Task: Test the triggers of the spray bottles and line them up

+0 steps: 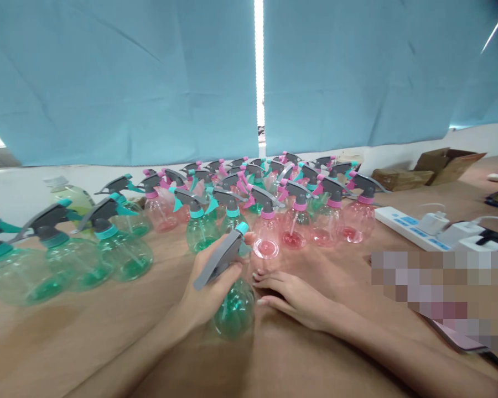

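Observation:
My left hand point(209, 290) is wrapped round the neck of a green spray bottle point(234, 312) with a grey trigger head and teal nozzle, which stands on the brown table point(108, 331) in front of me. My right hand point(292, 296) lies next to the bottle's right side, fingers stretched out and flat, fingertips close to the bottle. Just behind them stands a pink spray bottle point(266, 235).
Several pink and green spray bottles point(249, 204) crowd the middle of the table, with more green ones point(87, 249) at the left. A white power strip point(423, 229) with plugs lies at the right, cardboard boxes point(444, 163) behind it. A blue curtain hangs at the back.

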Motion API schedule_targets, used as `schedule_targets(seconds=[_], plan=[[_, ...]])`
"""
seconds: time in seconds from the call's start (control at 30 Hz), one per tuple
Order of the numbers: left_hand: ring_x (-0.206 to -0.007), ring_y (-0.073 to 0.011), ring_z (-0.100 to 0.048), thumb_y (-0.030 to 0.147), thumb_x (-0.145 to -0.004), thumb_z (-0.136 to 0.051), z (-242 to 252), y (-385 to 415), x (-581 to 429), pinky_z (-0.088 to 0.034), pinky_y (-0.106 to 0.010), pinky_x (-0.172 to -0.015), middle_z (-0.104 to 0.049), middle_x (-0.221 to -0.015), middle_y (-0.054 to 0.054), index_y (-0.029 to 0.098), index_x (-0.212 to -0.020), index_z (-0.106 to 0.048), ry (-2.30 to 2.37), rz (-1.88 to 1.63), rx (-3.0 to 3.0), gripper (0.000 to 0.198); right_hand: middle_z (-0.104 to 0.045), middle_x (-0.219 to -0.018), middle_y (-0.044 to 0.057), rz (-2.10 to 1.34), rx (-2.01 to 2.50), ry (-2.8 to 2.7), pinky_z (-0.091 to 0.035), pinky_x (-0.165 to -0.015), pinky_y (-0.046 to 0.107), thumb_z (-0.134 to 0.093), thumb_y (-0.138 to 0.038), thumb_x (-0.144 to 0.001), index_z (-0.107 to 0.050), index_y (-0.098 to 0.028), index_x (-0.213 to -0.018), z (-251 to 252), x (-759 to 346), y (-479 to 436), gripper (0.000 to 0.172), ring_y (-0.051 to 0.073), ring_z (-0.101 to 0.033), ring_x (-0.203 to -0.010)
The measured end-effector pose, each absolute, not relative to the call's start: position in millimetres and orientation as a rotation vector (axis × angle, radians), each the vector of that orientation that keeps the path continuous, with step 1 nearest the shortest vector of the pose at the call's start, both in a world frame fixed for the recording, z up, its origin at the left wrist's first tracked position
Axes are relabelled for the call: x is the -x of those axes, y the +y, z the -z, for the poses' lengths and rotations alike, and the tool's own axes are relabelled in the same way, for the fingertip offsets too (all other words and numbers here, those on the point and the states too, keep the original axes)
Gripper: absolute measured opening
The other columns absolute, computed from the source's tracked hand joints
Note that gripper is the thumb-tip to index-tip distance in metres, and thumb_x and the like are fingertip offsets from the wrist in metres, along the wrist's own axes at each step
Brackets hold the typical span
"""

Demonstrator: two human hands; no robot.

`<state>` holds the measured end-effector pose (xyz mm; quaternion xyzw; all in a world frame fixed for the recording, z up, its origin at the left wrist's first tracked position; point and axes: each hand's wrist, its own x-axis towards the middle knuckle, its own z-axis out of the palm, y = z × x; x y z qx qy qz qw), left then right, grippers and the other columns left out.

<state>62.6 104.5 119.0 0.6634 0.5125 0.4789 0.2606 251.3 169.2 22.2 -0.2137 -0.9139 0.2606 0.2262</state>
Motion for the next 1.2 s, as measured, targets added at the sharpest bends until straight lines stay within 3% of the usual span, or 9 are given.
schedule_targets(seconds=[0.27, 0.73, 0.9, 1.2], plan=[[-0.067, -0.0153, -0.057, 0.020, -0.078, -0.051, -117.8, 104.8, -61.5, -0.046, -0.026, -0.063, -0.060, -0.075, 0.001, 0.020, -0.108, -0.064, 1.333, -1.274, -1.798, 0.032, -0.064, -0.128, 0.011, -0.717, 0.585, -2.516, -0.044, -0.104, 0.041, -0.046, -0.046, -0.098, -0.061, -0.017, -0.123, -18.6, -251.0, 170.5, 0.041, 0.024, -0.056, -0.122], [-0.073, -0.0202, -0.062, 0.024, -0.077, -0.051, -120.0, 103.3, -62.9, -0.046, -0.027, -0.060, -0.054, -0.062, 0.002, 0.020, -0.104, -0.065, 1.427, -1.255, -1.781, 0.030, -0.064, -0.128, 0.010, -0.719, 0.593, -2.516, -0.044, -0.104, 0.042, -0.046, -0.044, -0.098, -0.061, -0.018, -0.123, -20.1, -251.3, 169.6, 0.040, 0.024, -0.056, -0.122], [-0.059, -0.0145, -0.053, 0.023, -0.075, -0.052, -119.7, 104.7, -62.6, -0.040, -0.025, -0.055, -0.055, -0.063, 0.003, 0.020, -0.094, -0.066, 1.476, -1.273, -1.834, 0.023, -0.063, -0.129, 0.011, -0.719, 0.595, -2.515, -0.043, -0.105, 0.042, -0.046, -0.044, -0.098, -0.061, -0.017, -0.123, -20.1, -251.5, 169.4, 0.041, 0.024, -0.055, -0.123], [-0.056, -0.0125, -0.044, 0.024, -0.073, -0.050, -123.8, 103.6, -62.1, -0.034, -0.025, -0.055, -0.051, -0.063, 0.003, 0.019, -0.080, -0.061, 1.482, -1.257, -1.859, 0.014, -0.064, -0.128, 0.010, -0.717, 0.587, -2.508, -0.044, -0.104, 0.042, -0.047, -0.045, -0.097, -0.061, -0.018, -0.123, -18.3, -251.4, 170.6, 0.040, 0.024, -0.056, -0.123]])
